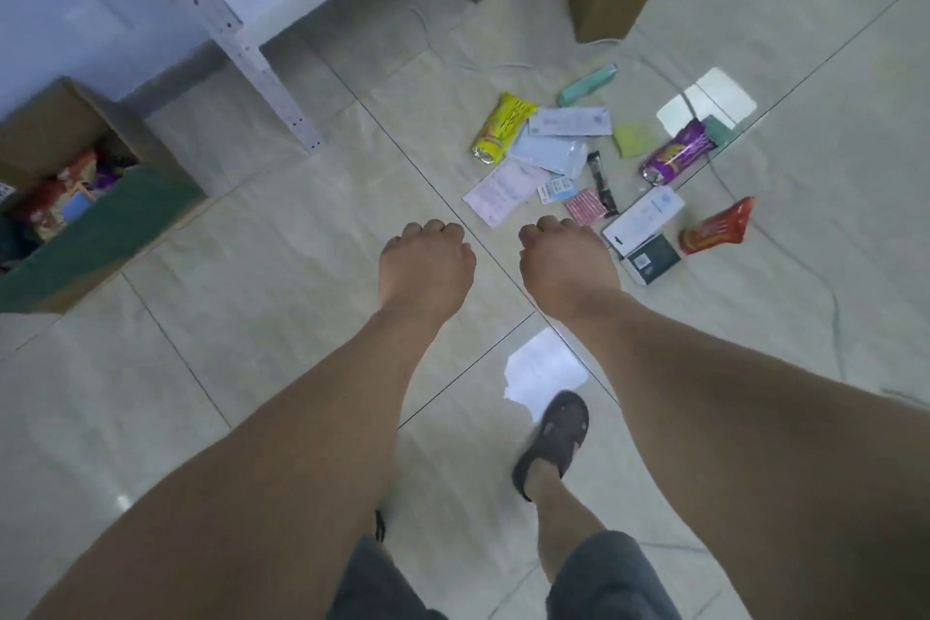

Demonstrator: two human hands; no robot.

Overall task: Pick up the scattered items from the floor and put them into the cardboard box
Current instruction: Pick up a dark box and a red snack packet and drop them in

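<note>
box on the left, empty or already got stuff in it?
Already partly filled. The cardboard box stands open-topped on the floor, with colourful packets visible inside. How full it is overall cannot be told; part of it is cut off at the frame edge.

Both bare arms are stretched out front, left hand (427, 262) and right hand (566, 262) curled into loose, empty fists.

cardboard box (151, 196): cut by left edge | contents blurred | packet (503, 128) print unreadable
</note>
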